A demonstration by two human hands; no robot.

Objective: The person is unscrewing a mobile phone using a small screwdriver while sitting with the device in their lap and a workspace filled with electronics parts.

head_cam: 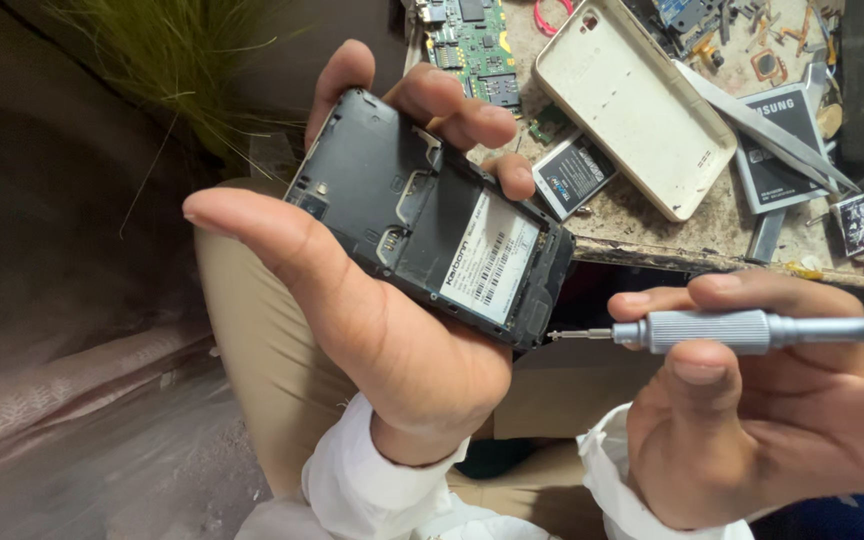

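My left hand [372,310] grips a black phone [422,215] with its back cover off, showing card slots and a white barcoded label in the battery bay. The thumb lies along the near edge and the fingers curl over the far edge. My right hand [752,400] holds a grey metal screwdriver [712,330] level, thumb and forefinger pinching its knurled shaft. The thin tip touches the phone's lower right corner.
A worn workbench [652,225] behind holds a cream phone back cover [637,100], a green circuit board [472,45], two loose batteries [574,175], metal tweezers [762,125] and small parts. Dry grass [182,60] hangs at upper left. My tan trousers [262,350] are below.
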